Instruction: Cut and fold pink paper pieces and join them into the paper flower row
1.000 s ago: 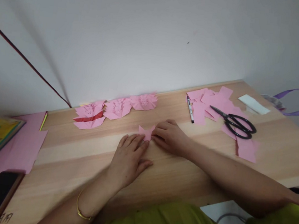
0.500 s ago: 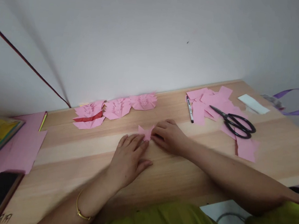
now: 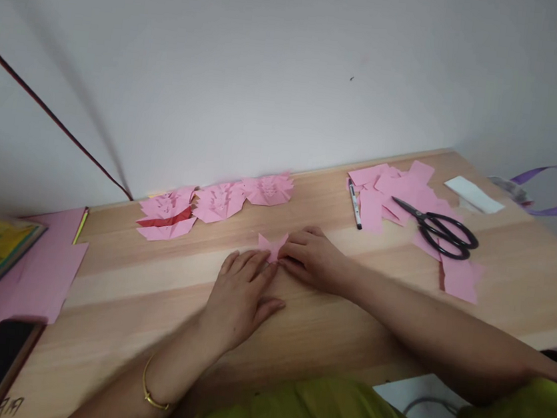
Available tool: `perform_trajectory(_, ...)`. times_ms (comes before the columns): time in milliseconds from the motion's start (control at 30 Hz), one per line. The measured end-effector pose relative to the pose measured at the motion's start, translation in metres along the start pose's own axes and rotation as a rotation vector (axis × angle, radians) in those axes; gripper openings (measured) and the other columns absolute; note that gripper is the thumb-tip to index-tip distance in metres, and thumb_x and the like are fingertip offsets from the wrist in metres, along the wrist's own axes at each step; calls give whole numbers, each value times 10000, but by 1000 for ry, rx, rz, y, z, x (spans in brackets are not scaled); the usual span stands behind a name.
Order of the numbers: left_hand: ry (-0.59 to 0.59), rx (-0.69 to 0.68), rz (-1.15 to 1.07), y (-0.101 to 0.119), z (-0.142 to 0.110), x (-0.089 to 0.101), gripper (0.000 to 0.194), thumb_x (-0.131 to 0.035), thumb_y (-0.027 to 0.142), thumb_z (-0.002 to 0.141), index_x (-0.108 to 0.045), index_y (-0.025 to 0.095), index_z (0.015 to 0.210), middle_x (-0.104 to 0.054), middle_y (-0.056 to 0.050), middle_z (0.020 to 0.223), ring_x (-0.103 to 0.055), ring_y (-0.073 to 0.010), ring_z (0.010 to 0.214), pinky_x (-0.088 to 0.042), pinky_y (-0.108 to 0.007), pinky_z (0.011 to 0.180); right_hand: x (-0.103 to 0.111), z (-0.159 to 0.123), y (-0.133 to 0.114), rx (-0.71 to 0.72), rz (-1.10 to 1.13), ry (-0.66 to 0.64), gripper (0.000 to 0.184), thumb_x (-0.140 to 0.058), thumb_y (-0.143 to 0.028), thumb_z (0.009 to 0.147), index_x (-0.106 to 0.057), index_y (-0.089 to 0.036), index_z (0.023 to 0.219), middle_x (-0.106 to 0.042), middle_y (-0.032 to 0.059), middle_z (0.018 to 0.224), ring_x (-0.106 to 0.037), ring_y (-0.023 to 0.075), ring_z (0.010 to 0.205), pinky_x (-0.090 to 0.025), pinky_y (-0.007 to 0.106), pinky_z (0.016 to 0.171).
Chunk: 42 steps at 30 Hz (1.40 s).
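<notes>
Plainly, folded piece: a small pink paper piece with two pointed corners (image 3: 274,249) lay on the pale wood-grain table (image 3: 146,308), well to the left of the metal-bladed scissors with black looped handles (image 3: 423,218).
Left hand: the bare left hand (image 3: 238,295) rested palm down, fingers laid out and thumb held wide, fingertips on the piece's near left side.
Right hand: the bare right hand (image 3: 317,260), between piece and scissors, had its fingers bunched narrow at the piece's right side; the tips were hidden, so whether they pinched paper could not be told.
Crease: a crooked fold could have resulted, had the left fingertips let the paper turn under the right hand's push.
Corners: the thin points could have crumpled under too heavy a finger.
Scissors: they lay across loose pink paper sheets (image 3: 396,189); a stray right forearm, near their near side, could have dragged both askew.
Pen: the slim black-and-white pen (image 3: 354,205), left of the scissors, could have rolled if jolted.
</notes>
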<state>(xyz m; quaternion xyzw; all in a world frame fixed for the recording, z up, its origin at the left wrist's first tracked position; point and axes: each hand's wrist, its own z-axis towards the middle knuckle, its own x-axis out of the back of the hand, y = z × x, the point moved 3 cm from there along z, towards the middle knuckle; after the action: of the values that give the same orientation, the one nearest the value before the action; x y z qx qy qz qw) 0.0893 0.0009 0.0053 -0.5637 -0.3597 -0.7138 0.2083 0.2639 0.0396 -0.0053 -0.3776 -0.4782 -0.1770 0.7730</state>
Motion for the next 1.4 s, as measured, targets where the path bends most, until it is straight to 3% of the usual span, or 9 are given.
perform_trajectory(400,-5,0,6,0,1,1,531,-591,468,828,-536,179,1270,-495,-143,1368,-412,-308,1257,-291,-543,1065,2,2,7,-73,-54,28,123,-542,-252,880,-628,-166,865,-621,60,851,-555,176,861,-318,325,833)
perform_trajectory(733,7,0,-10,0,0,0,558,-595,475,822,-513,195,1298,-497,-145,1359,-415,-312,1253,-296,-552,1058,-3,0,-3,67,-11,0,137,-503,-206,893,-636,-177,882,-628,62,878,-545,174,869,-324,334,854)
perform_trajectory(1400,-17,-1,35,0,0,0,578,-586,490,826,-520,148,1288,-493,-152,1366,-406,-315,1253,-294,-539,1066,-2,1,-1,51,26,-24,128,-515,-197,881,-636,-176,917,-632,59,903,-556,173,876,-337,328,866)
